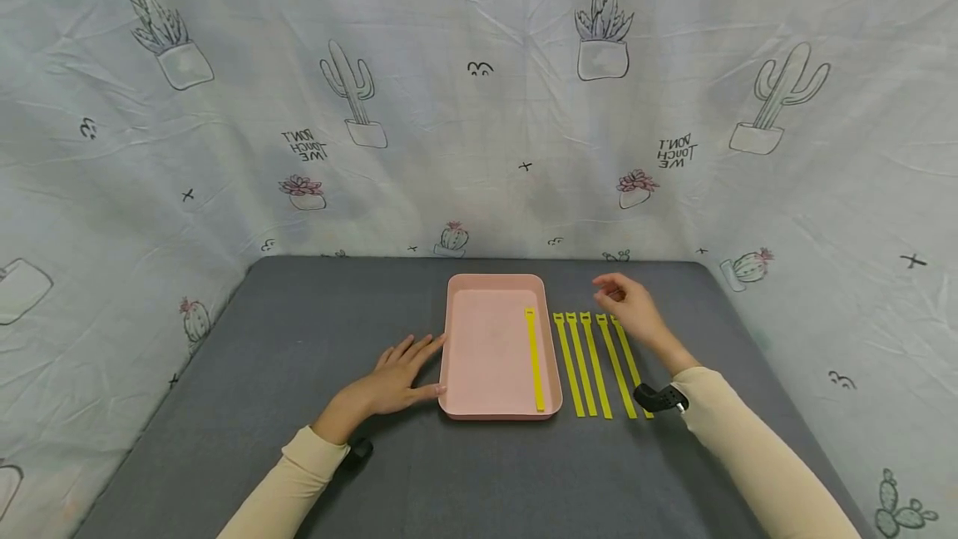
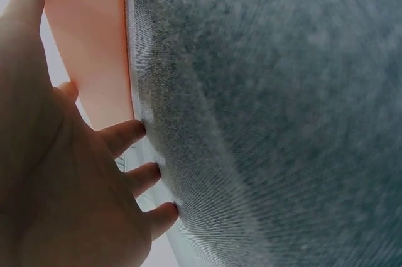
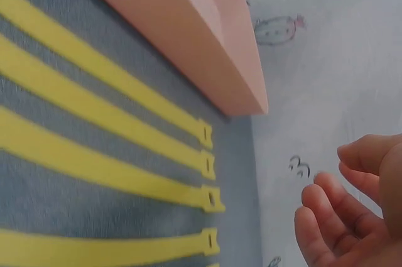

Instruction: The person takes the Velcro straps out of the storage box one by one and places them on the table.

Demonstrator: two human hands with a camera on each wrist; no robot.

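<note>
Left hand (image 1: 400, 373) flat on the grey desk (image 1: 299, 339), fingers straight and spread, fingertips touching the left wall of the pink tray (image 1: 486, 348). Inside the tray, along its right wall, one yellow strap (image 1: 535, 360) lying lengthwise. Just right of the tray, five more yellow straps (image 1: 599, 364) in a parallel row on the desk. Above the far end of that row, right hand (image 1: 632, 306) raised, fingers loosely curled, holding nothing. Behind the tray, a cactus-print cloth (image 1: 479, 106).
</note>
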